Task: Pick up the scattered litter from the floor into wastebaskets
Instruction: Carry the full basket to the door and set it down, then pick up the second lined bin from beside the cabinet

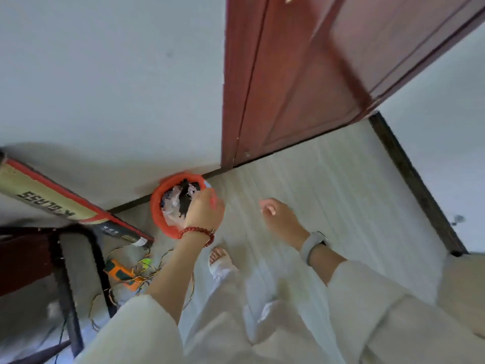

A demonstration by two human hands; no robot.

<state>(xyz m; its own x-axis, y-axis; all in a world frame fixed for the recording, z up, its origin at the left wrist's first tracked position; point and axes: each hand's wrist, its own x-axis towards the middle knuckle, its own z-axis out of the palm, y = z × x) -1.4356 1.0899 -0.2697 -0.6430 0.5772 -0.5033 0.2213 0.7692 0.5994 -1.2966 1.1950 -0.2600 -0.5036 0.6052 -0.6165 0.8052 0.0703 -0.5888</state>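
An orange-red wastebasket stands on the floor against the white wall, filled with white and black litter. My left hand, with a red bead bracelet on the wrist, hangs over the basket's right rim with its back toward the camera. Its fingers point down toward the basket and are blurred, so I cannot make out whether they hold anything. My right hand, with a grey watch on the wrist, hovers over the pale floor to the right of the basket, fingers loosely curled and holding nothing.
A red-brown door stands behind the basket. At the left are a long red-edged box, a dark chair frame, an orange tool and tangled coloured wires. My foot is just below the basket.
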